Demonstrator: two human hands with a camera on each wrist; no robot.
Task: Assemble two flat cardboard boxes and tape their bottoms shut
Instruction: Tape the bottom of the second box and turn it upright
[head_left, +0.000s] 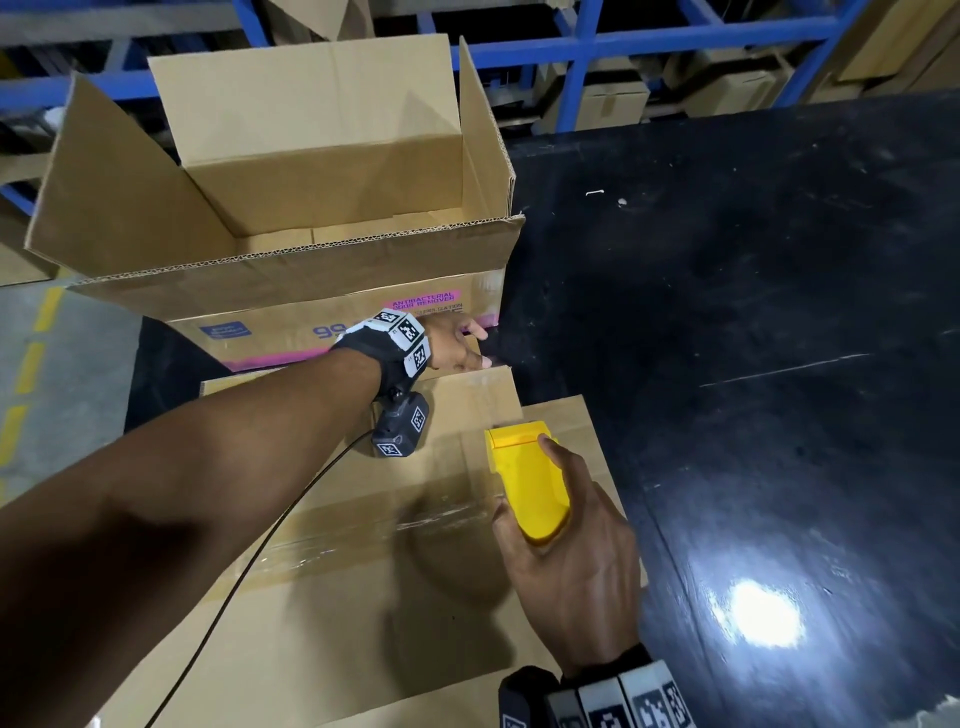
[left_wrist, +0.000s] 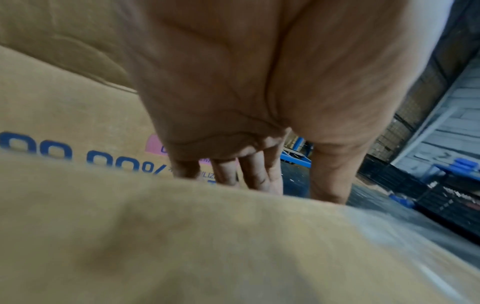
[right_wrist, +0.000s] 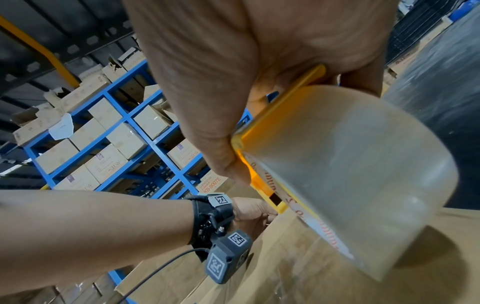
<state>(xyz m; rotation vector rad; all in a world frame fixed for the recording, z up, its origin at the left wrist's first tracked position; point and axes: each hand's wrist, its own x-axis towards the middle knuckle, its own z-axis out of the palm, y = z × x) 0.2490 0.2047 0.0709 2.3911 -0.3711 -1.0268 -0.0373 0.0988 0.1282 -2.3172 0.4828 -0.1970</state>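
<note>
At the far left, an open printed carton stands on the black table, flaps raised. Just in front of it, the left hand is laid on the far edge of the nearer cardboard box — fingers straight and extended, nothing gripped. A strip of clear tape is seen across this box's upturned face. To the right, a yellow tape dispenser is clasped by the right hand — its roll just above the cardboard.
</note>
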